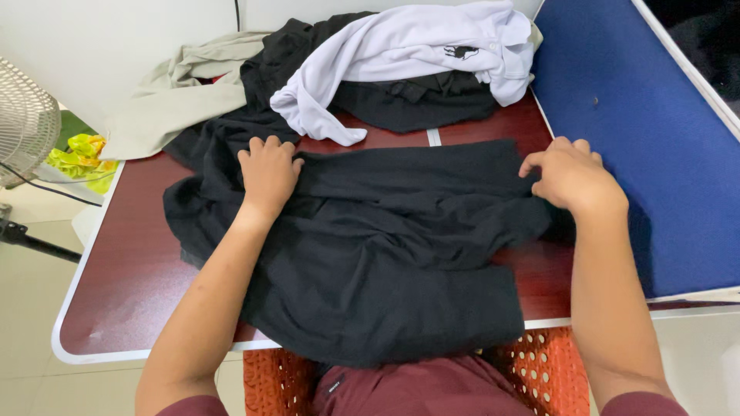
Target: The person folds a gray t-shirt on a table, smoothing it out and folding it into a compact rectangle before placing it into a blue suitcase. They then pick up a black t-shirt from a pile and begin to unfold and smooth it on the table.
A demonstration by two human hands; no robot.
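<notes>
A black garment [385, 254] lies spread across the dark red table [131, 285], its lower edge hanging over the near rim. My left hand [268, 172] pinches the cloth at the garment's upper left, fingers curled into a fold. At the upper right edge of the same garment, my right hand [569, 174] grips the fabric with bent fingers. Both hands hold the top edge, roughly level with each other.
A white shirt [408, 54] lies over more black clothing [416, 100] at the back, with a beige garment [185, 92] to its left. A blue padded panel [640, 131] stands at the right. A fan [23, 123] is at the left, an orange perforated basket [539, 370] below.
</notes>
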